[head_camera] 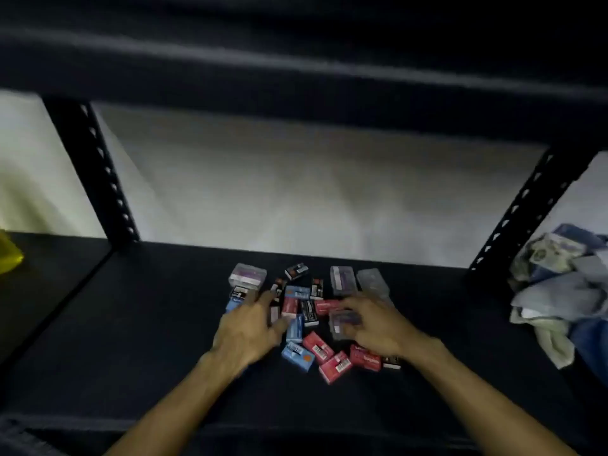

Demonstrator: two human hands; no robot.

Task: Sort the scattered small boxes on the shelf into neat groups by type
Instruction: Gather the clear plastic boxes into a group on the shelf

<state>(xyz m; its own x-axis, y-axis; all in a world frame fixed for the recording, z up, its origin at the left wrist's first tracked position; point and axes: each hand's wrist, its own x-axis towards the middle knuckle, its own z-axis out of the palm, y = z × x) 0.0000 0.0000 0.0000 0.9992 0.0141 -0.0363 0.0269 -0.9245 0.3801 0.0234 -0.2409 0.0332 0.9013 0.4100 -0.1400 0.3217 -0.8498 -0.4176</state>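
Several small boxes lie scattered in a heap on the black shelf (131,324): red boxes (317,347), blue boxes (296,355), black boxes (297,270) and clear plastic cases (248,274). My left hand (250,327) lies over the heap's left side with its fingers spread, fingertips touching boxes. My right hand (375,324) is over the right side, fingers curled round a clear case (342,319). The view is blurred, so the grip is not sharp. Some boxes are hidden under both hands.
Black perforated uprights stand at the back left (98,172) and back right (523,205). A pile of crumpled cloth and packets (559,284) sits on the right end. A yellow object (8,255) shows at the far left. An upper shelf (296,67) hangs overhead.
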